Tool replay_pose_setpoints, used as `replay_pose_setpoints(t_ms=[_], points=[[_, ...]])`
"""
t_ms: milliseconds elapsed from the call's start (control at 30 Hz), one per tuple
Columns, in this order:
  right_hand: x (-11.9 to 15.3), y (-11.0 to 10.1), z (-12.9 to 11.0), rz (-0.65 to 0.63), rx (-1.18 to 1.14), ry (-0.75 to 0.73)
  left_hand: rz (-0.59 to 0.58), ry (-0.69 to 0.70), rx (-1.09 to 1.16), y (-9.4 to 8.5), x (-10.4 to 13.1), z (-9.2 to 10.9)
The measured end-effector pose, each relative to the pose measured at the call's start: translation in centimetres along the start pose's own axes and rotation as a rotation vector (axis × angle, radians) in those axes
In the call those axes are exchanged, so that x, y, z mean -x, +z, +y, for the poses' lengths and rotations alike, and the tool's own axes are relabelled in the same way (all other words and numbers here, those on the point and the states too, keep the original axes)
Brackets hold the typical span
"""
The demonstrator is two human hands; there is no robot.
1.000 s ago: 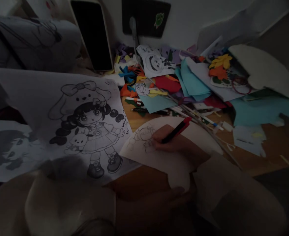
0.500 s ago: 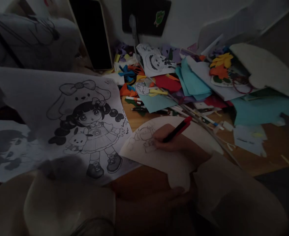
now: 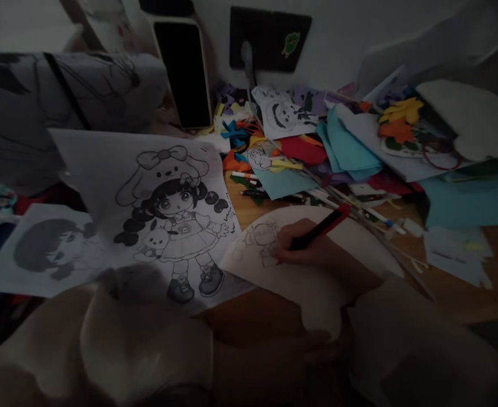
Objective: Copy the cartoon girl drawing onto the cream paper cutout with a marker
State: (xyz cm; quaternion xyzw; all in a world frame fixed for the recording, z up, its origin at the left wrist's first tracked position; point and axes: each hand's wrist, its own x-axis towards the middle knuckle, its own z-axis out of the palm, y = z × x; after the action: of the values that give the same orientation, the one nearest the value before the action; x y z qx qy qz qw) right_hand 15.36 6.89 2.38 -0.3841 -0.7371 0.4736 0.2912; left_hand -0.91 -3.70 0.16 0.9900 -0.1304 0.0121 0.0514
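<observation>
Head: right hand (image 3: 306,247) clasps pen (image 3: 323,226), left hand (image 3: 321,347) touches paper (image 3: 289,282).

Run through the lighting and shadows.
Head view: dim overall, darkest along the bottom, where the left hand nearly vanishes; a shadow falls low on the printed character sheet; sketch lines look faint on the fan-shaped paper; no strong glare.

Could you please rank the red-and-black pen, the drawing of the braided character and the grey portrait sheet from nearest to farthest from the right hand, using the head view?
1. Red-and-black pen: held in the right hand.
2. Braided character drawing: just to the left of that hand.
3. Grey portrait sheet: far left, beyond the drawing.
</observation>
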Motion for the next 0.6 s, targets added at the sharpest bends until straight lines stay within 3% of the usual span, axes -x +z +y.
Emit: replay_pose_setpoints(t_ms=[133,233,400,600], points=[[0.8,-0.7,-1.6,0.133,0.111,0.093,0.036,-0.015,0.001,0.3,0.4,0.2],[1.7,-0.9,-2.4,0.143,0.125,0.097,0.047,-0.015,-0.009,0.4,0.6,0.3],[2.4,0.9,-2.6,0.208,0.174,0.149,-0.019,-0.012,-0.011,0.2,0.4,0.2],[1.4,2.4,-1.5,0.087,0.12,0.034,0.05,-0.022,-0.015,0.8,0.1,0.3]])
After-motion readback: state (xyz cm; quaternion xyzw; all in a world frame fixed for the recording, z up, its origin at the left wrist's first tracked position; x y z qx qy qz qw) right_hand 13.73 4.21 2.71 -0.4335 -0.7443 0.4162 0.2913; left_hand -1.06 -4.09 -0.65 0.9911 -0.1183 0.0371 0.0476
